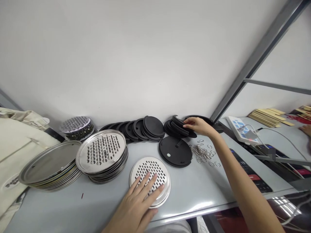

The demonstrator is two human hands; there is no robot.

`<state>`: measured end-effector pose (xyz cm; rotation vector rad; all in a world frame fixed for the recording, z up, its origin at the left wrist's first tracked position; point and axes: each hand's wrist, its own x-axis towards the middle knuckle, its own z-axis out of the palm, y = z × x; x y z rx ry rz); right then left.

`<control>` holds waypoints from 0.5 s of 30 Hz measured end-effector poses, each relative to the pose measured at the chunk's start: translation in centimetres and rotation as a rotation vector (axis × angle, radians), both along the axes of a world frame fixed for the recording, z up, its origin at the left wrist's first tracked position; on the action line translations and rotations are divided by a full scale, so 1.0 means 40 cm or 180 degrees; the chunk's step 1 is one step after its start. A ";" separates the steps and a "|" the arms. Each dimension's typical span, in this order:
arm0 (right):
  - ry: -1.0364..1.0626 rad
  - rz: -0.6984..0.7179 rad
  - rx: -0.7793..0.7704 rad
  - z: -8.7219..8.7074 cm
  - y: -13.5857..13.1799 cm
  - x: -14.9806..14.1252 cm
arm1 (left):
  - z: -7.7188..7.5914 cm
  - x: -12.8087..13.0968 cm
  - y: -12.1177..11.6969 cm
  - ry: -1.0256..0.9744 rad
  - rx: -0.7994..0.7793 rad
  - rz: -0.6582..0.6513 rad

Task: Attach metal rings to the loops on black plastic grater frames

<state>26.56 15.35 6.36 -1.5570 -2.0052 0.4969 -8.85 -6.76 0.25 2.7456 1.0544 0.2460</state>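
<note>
My left hand (136, 204) lies flat with spread fingers on a perforated round metal plate (151, 171) at the front of the grey table (80, 207). My right hand (196, 126) grips the edge of a tilted pile of black round discs (178, 127) at the back. Just below it, a single black disc (175, 151) lies flat with its clip side up. A row of leaning black discs (143, 129) stands to the left. Small metal rings and clips (201, 152) lie scattered near my right wrist.
Two stacks of metal plates (102, 155) (50, 165) and a smaller perforated stack (77, 127) stand at the left, beside a cream cloth (19, 152). To the right are a grey metal strut (257, 58), a white device (240, 130), wooden strips (267, 117) and another person's hand (306, 130).
</note>
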 end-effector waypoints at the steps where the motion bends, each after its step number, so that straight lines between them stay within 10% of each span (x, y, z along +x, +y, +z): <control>1: 0.0034 0.0061 -0.0026 0.013 0.000 -0.002 | -0.008 0.000 0.001 0.0000 -0.0051 -0.0001; 8: 0.0269 0.0291 0.0072 0.127 -0.052 -0.052 | -0.019 0.005 -0.003 -0.0236 -0.0150 0.0072; 15: -0.0291 0.0796 0.0957 0.184 -0.292 -0.185 | 0.006 0.003 0.001 -0.0610 -0.0669 0.0123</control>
